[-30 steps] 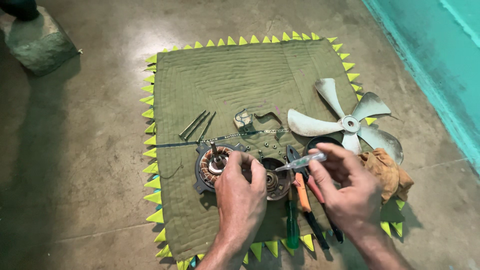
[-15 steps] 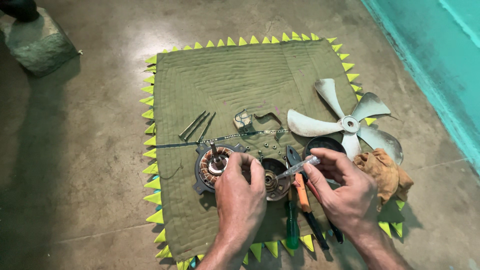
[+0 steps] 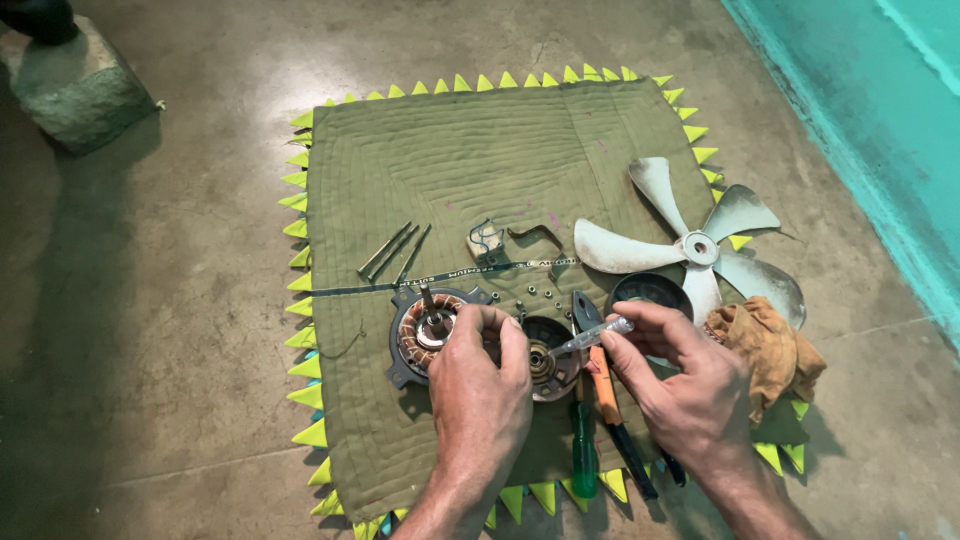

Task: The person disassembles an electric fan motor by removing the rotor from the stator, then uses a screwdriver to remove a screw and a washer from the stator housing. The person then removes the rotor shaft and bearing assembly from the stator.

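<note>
From the head view, your right hand has dropped, pinching the clear-handled tester screwdriver, whose tip now meets the round motor end cap on the green mat. Your left hand curls closed around the copper-wound stator beside it.

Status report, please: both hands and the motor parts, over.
Left hand resting on motor stator. Right hand holds clear tester screwdriver, tip at round end cover. Pliers beside it, nothing blocking.
</note>
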